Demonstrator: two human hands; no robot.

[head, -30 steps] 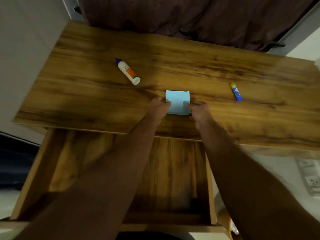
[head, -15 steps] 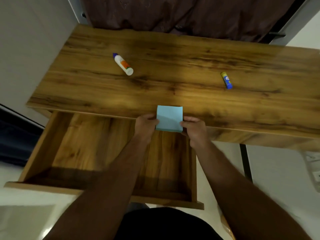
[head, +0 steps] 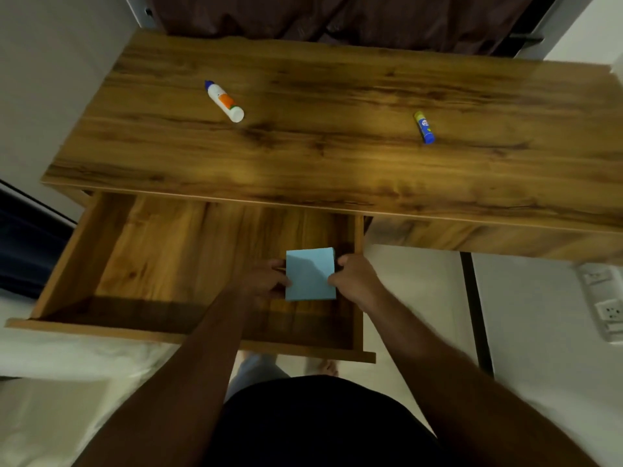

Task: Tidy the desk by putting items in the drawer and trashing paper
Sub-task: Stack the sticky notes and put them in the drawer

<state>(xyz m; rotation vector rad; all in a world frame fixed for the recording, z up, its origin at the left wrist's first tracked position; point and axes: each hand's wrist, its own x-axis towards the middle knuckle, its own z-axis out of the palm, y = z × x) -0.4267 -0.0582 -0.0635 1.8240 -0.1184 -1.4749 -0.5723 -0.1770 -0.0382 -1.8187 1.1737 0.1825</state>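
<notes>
A light blue pad of sticky notes [head: 310, 274] is held inside the open wooden drawer [head: 161, 261], near its right wall. My left hand [head: 261, 281] grips the pad's left edge and my right hand [head: 355, 281] grips its right edge. I cannot tell whether the pad touches the drawer floor. On the wooden desk top [head: 337, 156] lie a white glue bottle [head: 225, 102] with an orange label and blue cap at the back left, and a small blue and yellow glue stick [head: 424, 127] at the right.
The drawer's front panel [head: 188, 335] juts toward me. A dark curtain [head: 337, 18] hangs behind the desk. White wall sockets [head: 603, 305] are at the right, and a black desk leg [head: 473, 308] stands right of the drawer.
Both hands carried the blue pad from the desk top, over the front edge, and down into the open drawer. The glue bottle and glue stick have stayed put.
</notes>
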